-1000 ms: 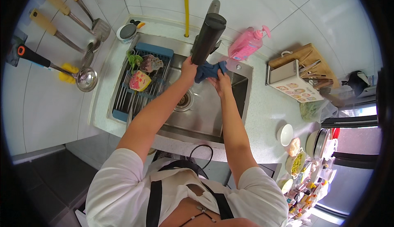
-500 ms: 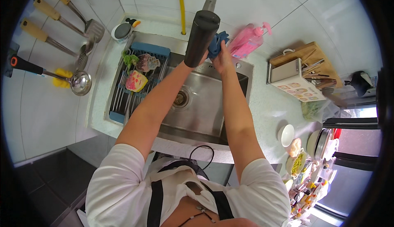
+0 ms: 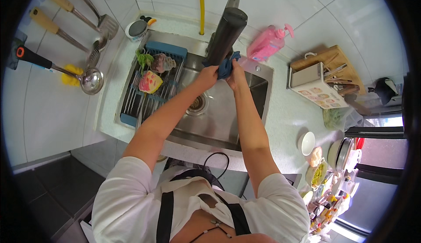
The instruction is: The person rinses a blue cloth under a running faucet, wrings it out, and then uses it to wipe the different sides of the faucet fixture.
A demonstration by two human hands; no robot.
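Observation:
Both my arms reach forward over a stainless steel sink (image 3: 219, 124). A crumpled dark blue cloth (image 3: 225, 69) is bunched between my hands, below a large dark faucet (image 3: 227, 34). My left hand (image 3: 208, 77) grips the cloth's left side, and part of the cloth sits behind the faucet body. At its right side my right hand (image 3: 237, 74) has its fingers closed round the fabric. A pink pump bottle (image 3: 266, 44) stands behind the sink, to the right of my right hand.
At the sink's left sits a blue drying rack (image 3: 164, 49) with leafy greens and a colourful sponge (image 3: 150, 82). Ladles and spatulas hang on the left wall. A knife holder (image 3: 316, 85), cutting board and white bowl (image 3: 306, 143) stand on the right counter.
My hands and the cloth have come slightly nearer to me, lower over the sink. More of my left hand now shows beside the faucet. The whole view has shifted slightly.

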